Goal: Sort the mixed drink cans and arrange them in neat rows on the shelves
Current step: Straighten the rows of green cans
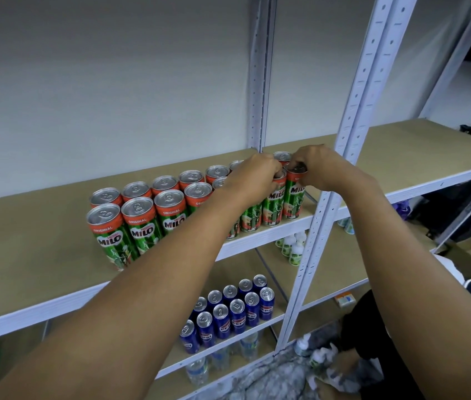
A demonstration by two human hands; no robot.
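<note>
left hand (253, 176) and right hand (313, 167) each grip one milo can's top; blue cans (230, 311) below, about thirteen

a plain pale wall (98, 82) fills ten to twelve o'clock. white perforated metal uprights (355, 111) rise at one o'clock, carrying tan shelf boards (401, 145). grey speckled floor (271, 382) lies at six o'clock.

Milo cans (139, 217) above Pepsi cans (228, 313)
</note>
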